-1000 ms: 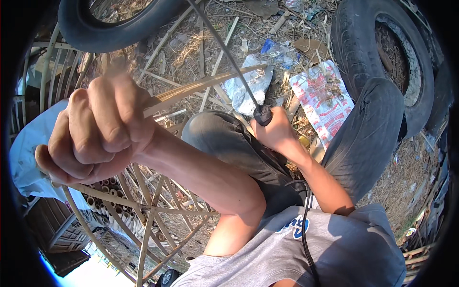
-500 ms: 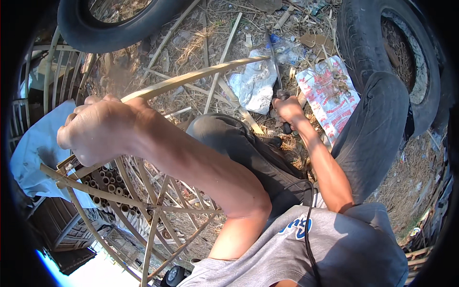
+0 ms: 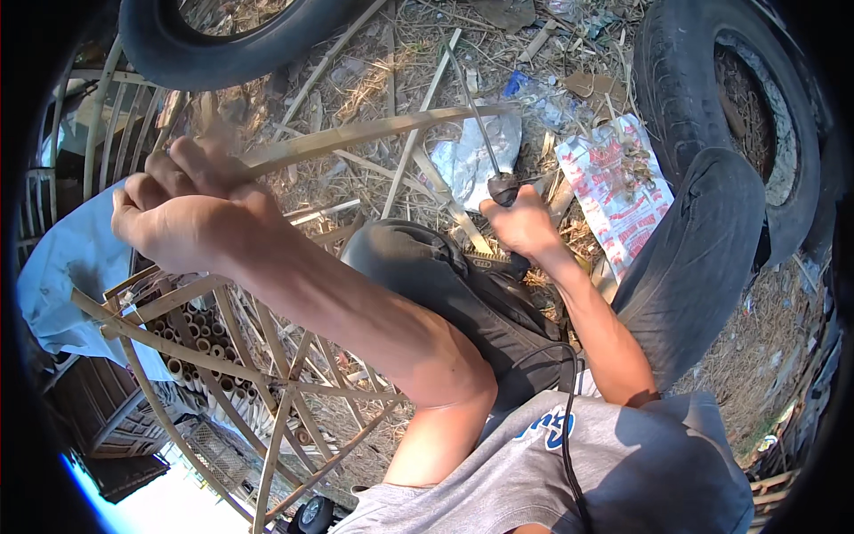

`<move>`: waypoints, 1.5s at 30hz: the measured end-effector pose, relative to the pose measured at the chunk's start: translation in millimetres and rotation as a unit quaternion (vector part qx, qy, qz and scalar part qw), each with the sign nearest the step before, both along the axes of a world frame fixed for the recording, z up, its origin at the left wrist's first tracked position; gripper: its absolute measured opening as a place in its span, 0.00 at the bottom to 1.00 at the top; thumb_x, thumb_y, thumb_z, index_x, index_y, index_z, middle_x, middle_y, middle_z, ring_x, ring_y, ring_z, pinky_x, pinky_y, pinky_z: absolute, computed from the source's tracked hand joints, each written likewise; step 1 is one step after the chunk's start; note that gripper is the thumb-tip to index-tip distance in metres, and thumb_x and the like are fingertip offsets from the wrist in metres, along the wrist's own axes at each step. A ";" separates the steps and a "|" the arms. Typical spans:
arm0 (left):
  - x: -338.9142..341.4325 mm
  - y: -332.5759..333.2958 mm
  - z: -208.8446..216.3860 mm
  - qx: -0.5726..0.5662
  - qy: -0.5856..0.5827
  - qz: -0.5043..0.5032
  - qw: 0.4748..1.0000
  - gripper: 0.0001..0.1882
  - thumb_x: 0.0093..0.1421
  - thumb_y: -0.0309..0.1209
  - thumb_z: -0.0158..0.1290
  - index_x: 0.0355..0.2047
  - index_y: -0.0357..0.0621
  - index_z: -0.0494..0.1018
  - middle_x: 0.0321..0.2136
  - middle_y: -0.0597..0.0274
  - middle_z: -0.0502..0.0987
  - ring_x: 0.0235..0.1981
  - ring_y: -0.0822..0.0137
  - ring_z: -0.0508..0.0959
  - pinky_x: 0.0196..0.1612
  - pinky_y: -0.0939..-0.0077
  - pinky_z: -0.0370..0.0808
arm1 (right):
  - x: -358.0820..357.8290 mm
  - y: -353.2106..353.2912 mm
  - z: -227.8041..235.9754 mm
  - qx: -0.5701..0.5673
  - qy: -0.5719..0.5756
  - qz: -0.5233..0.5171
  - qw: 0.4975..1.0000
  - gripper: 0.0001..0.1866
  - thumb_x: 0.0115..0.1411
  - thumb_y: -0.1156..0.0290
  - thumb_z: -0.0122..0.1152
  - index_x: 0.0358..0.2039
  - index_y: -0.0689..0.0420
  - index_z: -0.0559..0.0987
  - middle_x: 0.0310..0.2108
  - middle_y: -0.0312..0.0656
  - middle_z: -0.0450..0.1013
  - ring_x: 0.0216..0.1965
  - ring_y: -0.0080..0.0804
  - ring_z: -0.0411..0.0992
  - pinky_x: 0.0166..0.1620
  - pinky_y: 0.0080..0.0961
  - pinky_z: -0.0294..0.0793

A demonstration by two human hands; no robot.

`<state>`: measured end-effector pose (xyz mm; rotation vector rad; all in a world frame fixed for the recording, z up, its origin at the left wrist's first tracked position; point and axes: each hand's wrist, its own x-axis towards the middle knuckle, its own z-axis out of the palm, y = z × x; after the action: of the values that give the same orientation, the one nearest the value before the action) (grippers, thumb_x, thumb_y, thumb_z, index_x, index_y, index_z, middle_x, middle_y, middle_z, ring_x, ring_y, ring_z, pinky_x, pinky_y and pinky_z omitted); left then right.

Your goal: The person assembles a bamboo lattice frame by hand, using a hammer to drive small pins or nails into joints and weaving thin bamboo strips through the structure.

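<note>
My left hand [image 3: 191,209], raised at the left, is closed around one end of a pale bamboo strip [image 3: 356,133]. The strip reaches rightward over the ground, bowing slightly. My right hand [image 3: 525,227] grips the dark handle of a long, narrow-bladed knife [image 3: 483,129] between my knees. Its blade points away from me, tilted left, and crosses the strip near the far end; whether the two touch I cannot tell. Beneath them lies a crumpled whitish plastic sheet [image 3: 463,173].
A black tyre [image 3: 240,58] lies at the far left, and a second tyre [image 3: 680,80] stands by my right leg. A red-and-white printed sack [image 3: 618,191] is on the littered ground. At lower left are a bamboo frame [image 3: 285,387] and stacked bamboo tubes [image 3: 209,343].
My right hand has moved a little left, and the knife has tilted left so its blade now crosses the strip. My left hand still holds the strip, its fingers shifted slightly.
</note>
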<state>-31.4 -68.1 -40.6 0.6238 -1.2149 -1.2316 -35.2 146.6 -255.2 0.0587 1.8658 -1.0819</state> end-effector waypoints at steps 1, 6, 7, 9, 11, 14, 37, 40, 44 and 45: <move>8.7 -6.1 0.4 -0.033 0.059 -0.272 0.960 0.20 0.66 0.34 0.34 0.14 0.52 0.54 0.09 0.71 0.50 0.10 0.76 0.51 0.16 0.81 0.56 | -2.5 -0.4 19.0 -0.057 0.063 0.040 0.996 0.16 0.55 0.63 0.59 0.25 0.67 0.77 0.19 0.53 0.75 0.22 0.46 0.76 0.32 0.41 0.74; 8.4 -4.6 -5.3 0.016 0.159 -0.459 0.874 0.23 0.66 0.37 0.35 0.12 0.56 0.49 0.07 0.71 0.45 0.09 0.75 0.44 0.12 0.78 0.51 | -5.4 11.4 -37.7 -0.013 0.032 -0.046 0.998 0.16 0.56 0.62 0.62 0.25 0.65 0.78 0.19 0.48 0.75 0.23 0.38 0.76 0.31 0.38 0.74; 3.6 1.3 -8.2 0.013 0.152 -0.457 0.876 0.23 0.66 0.37 0.35 0.12 0.56 0.49 0.07 0.71 0.45 0.09 0.75 0.44 0.12 0.78 0.51 | -11.9 5.4 -30.0 -0.007 0.029 -0.026 0.999 0.17 0.58 0.62 0.61 0.22 0.64 0.77 0.17 0.44 0.74 0.20 0.35 0.74 0.27 0.36 0.73; -20.7 32.0 -13.3 0.013 0.024 -0.175 0.984 0.21 0.65 0.36 0.34 0.14 0.56 0.48 0.08 0.70 0.45 0.09 0.75 0.44 0.12 0.78 0.51 | -15.1 -7.2 -15.9 -0.004 -0.051 -0.040 0.998 0.17 0.55 0.63 0.62 0.23 0.67 0.77 0.19 0.49 0.76 0.24 0.42 0.77 0.32 0.39 0.75; -24.6 40.2 2.2 0.017 0.010 -0.147 0.989 0.19 0.64 0.34 0.33 0.15 0.56 0.47 0.09 0.70 0.46 0.10 0.74 0.45 0.12 0.78 0.50 | 8.5 -11.5 23.8 -0.085 0.095 -0.086 0.988 0.18 0.56 0.63 0.61 0.21 0.67 0.75 0.14 0.49 0.72 0.19 0.42 0.74 0.29 0.41 0.72; -25.3 53.7 16.4 -0.030 -0.002 -0.070 0.997 0.16 0.61 0.31 0.32 0.15 0.56 0.46 0.10 0.71 0.45 0.10 0.75 0.46 0.13 0.80 0.48 | -1.4 -6.8 32.0 -0.142 0.110 -0.022 0.984 0.18 0.56 0.62 0.61 0.22 0.67 0.76 0.16 0.54 0.73 0.21 0.44 0.76 0.29 0.40 0.73; -16.5 70.6 26.8 -0.009 -0.054 0.120 0.991 0.14 0.64 0.33 0.28 0.20 0.51 0.50 0.13 0.71 0.50 0.13 0.75 0.50 0.16 0.80 0.48 | 4.9 -6.1 106.2 -0.154 0.098 0.032 0.983 0.13 0.54 0.69 0.57 0.26 0.69 0.77 0.22 0.64 0.74 0.27 0.57 0.78 0.34 0.43 0.75; -22.5 83.4 35.2 0.001 -0.038 0.115 0.993 0.13 0.65 0.34 0.28 0.21 0.50 0.51 0.13 0.72 0.50 0.13 0.75 0.50 0.16 0.80 0.48 | 4.6 10.5 48.5 -0.046 -0.001 -0.011 0.999 0.15 0.55 0.67 0.58 0.27 0.69 0.79 0.23 0.58 0.77 0.29 0.45 0.80 0.34 0.41 0.76; -32.2 96.8 35.2 -0.018 -0.034 0.110 0.993 0.15 0.67 0.34 0.25 0.21 0.50 0.51 0.12 0.75 0.48 0.12 0.78 0.46 0.14 0.82 0.46 | -8.9 10.6 92.5 -0.068 -0.051 0.011 0.996 0.17 0.55 0.63 0.60 0.25 0.69 0.77 0.19 0.55 0.75 0.24 0.46 0.78 0.32 0.41 0.76; -35.8 99.0 35.2 -0.019 -0.037 0.107 0.993 0.16 0.67 0.34 0.25 0.21 0.50 0.51 0.11 0.75 0.48 0.12 0.78 0.46 0.14 0.82 0.46 | 1.3 9.2 83.7 -0.116 0.070 -0.012 0.991 0.17 0.54 0.63 0.59 0.24 0.69 0.76 0.17 0.55 0.74 0.23 0.46 0.77 0.32 0.42 0.75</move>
<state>-67.2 30.9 -5.4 0.7563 -1.1966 -1.0121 -33.8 155.8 -171.5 -0.1339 1.8535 -1.3415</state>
